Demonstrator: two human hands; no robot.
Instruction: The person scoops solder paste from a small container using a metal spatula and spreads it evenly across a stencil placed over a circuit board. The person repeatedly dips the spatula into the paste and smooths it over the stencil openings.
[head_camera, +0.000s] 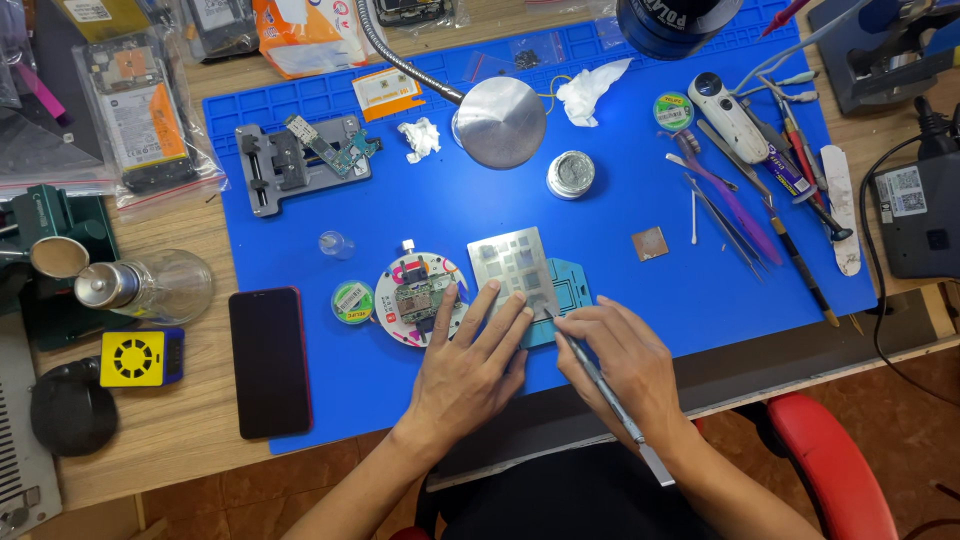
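Note:
My left hand (470, 365) lies flat with spread fingers, pressing on a square metal stencil plate (508, 262) that rests on a teal holder (570, 290). My right hand (620, 360) grips thin metal tweezers (598, 380) like a pen, the tip touching the stencil's lower right corner. Just left of my left hand sits a round white fixture (412, 296) carrying a small circuit board. All of it rests on a blue work mat (600, 200).
A dark phone (270, 362) lies at the mat's left edge beside a small green tin (352, 302). A grey board clamp (300, 160), a lamp head (498, 122), a round metal tin (570, 174) and several hand tools (740, 190) sit farther back.

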